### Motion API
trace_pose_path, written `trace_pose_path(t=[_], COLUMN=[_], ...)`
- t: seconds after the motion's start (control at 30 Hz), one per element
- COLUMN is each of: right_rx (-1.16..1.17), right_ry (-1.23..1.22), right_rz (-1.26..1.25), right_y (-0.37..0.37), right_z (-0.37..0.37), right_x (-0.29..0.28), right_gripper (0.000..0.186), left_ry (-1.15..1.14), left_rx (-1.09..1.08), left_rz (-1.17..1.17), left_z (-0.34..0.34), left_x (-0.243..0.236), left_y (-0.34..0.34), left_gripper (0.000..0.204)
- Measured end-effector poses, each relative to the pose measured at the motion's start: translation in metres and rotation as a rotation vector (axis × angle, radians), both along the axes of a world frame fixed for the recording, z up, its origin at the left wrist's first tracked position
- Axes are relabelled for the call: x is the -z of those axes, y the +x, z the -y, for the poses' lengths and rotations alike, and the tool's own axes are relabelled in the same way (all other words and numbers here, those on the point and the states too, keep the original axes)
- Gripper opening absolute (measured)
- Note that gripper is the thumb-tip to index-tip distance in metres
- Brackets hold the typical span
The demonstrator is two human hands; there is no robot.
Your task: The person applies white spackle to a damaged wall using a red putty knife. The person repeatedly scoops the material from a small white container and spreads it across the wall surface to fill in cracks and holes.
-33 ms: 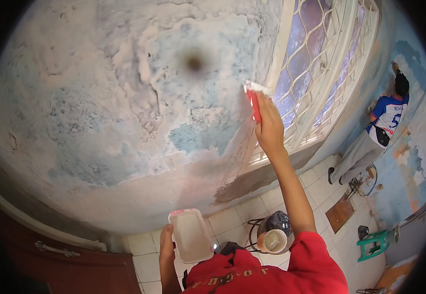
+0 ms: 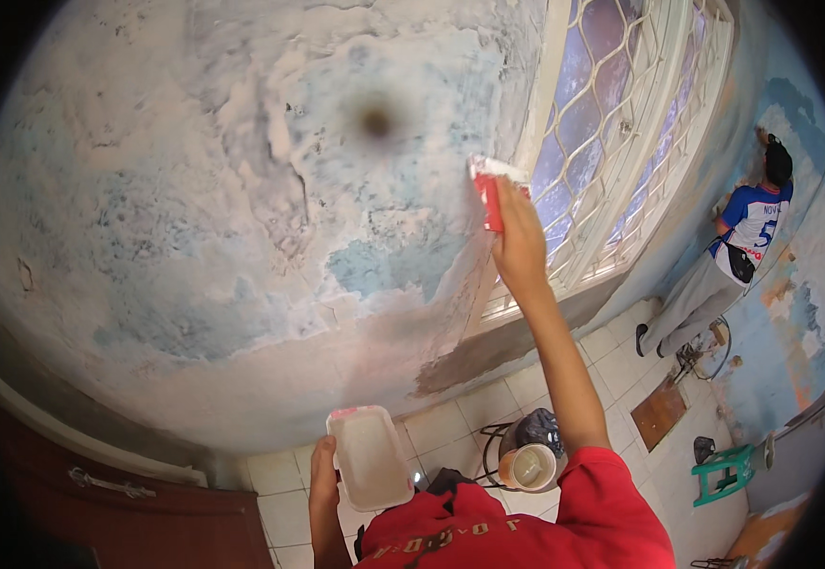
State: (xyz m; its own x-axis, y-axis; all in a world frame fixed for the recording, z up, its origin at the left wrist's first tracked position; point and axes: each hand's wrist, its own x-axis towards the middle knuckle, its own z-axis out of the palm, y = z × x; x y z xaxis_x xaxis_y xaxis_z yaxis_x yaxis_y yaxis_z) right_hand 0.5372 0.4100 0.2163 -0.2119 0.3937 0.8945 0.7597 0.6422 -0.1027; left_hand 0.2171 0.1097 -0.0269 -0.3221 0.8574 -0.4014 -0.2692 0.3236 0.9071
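Note:
My right hand is closed around a red putty scraper, its edge smeared with white paste. The blade is against the patchy wall, just left of the window frame. Down at waist height, my left hand grips the left rim of a shallow white tray. Whitish material coats the tray's inside, and its far rim has pink smears. The wall carries white filler over worn light-blue paint, with cracks and rough spots.
A white-grilled window adjoins the worked wall. On the stool beside me stands a bucket near a black bag. Another person works at the far-right wall. A green stool and a brown door flank the tiled floor.
The scraper in my right hand has turned slightly, showing more of its red face, and shifted a little left. My left hand and the tray have stayed put.

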Motion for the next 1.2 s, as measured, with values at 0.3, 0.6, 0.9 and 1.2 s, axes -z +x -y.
trace_pose_path(t=[0.3, 0.6, 0.9, 1.2], right_rx=[-0.06, 0.016, -0.21, -0.022], right_ry=[-0.316, 0.023, -0.242, -0.078], right_rz=[0.166, 0.071, 0.209, 0.031], right_y=[0.0, -0.005, -0.004, -0.029], right_z=[0.029, -0.006, 0.021, -0.011], right_x=[0.14, -0.017, 0.095, 0.096], right_gripper=[0.057, 0.059, 0.055, 0.07], left_ry=[0.028, -0.022, 0.09, 0.09], left_rx=[0.06, 0.077, 0.029, 0.021], left_rz=[0.049, 0.031, 0.176, 0.071], left_z=[-0.005, -0.007, -0.007, -0.001], left_x=[-0.011, 0.0, -0.008, -0.021], left_y=[0.01, 0.006, 0.01, 0.009], left_gripper=[0.069, 0.068, 0.068, 0.07])
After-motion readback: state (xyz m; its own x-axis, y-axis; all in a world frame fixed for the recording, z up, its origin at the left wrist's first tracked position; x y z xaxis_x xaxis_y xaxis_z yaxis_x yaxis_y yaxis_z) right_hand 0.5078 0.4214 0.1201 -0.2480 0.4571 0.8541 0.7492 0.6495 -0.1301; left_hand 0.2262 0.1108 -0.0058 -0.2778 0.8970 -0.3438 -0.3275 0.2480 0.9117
